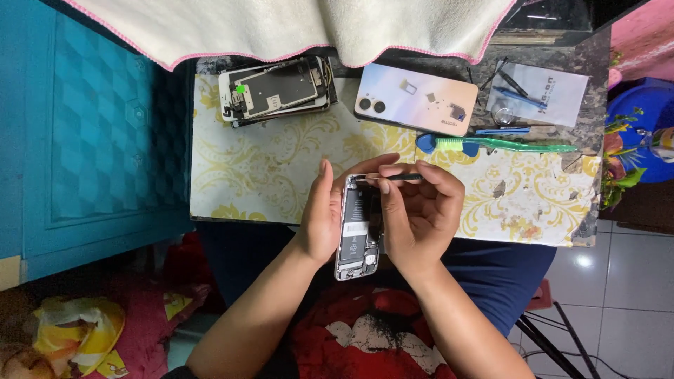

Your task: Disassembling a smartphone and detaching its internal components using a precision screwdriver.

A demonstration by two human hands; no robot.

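Two hands are used above the lap: the open phone [358,228] is gripped by the left hand [324,217], a thin black tool [393,178] is pinched by the right hand [420,210]. It should be pressed gently, the phone kept steady.

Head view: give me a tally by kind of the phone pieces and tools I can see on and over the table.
Opened phones in hand: 1
Phone back covers: 1
Stacks of phone parts: 1, pieces inside too overlapped to count
Toothbrushes: 1
Thin dark tools held: 1
Blue tools: 2
Total: 7
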